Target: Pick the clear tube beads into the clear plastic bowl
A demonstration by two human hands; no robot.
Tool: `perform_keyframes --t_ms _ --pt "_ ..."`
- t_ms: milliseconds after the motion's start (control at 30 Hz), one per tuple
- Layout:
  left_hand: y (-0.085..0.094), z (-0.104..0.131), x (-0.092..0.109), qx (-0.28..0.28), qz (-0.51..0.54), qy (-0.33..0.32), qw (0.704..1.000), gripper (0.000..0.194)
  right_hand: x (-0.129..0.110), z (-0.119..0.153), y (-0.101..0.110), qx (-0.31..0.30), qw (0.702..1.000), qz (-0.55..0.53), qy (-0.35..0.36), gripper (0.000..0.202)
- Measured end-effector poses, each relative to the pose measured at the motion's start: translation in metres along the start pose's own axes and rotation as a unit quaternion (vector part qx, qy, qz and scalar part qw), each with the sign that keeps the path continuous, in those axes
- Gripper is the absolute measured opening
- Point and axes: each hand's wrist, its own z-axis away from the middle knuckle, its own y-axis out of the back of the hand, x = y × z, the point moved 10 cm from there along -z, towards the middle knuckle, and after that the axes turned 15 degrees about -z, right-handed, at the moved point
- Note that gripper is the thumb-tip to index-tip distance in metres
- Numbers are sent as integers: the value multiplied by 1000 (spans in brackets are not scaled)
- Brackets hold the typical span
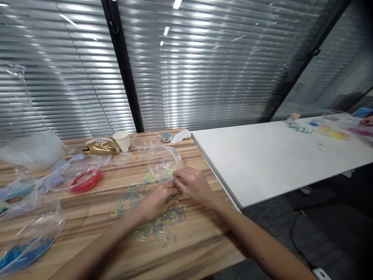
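Note:
My left hand is just above a spread of small yellow, green and clear tube-like pieces on the wooden table. Its fingers are bent and closed together; what they hold, if anything, is hidden. Beside it, my right hand is closed at the fingertips, near the rim of a clear plastic tub. That tub lies tilted with its opening toward my hands, and some yellow-green pieces show at its lower edge. I cannot make out what the right fingertips pinch.
Behind the tub stand another clear bowl, a paper cup and a gold packet. Tubs with red pieces and blue pieces are at left. A white table adjoins on the right; another person's hand shows beyond.

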Motion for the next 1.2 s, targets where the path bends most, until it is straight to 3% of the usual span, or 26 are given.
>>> perform_keyframes --t_ms 233,833,1200 --pt "-3 2 -3 20 -6 -14 1000 22 4 -1 1 1 1000 -3 -6 9" --pt "-3 4 -23 16 -9 55 998 9 2 1 -5 -20 1000 7 -3 9" --pt "-1 1 -11 18 -45 25 998 19 2 3 -10 -28 1000 5 3 8"
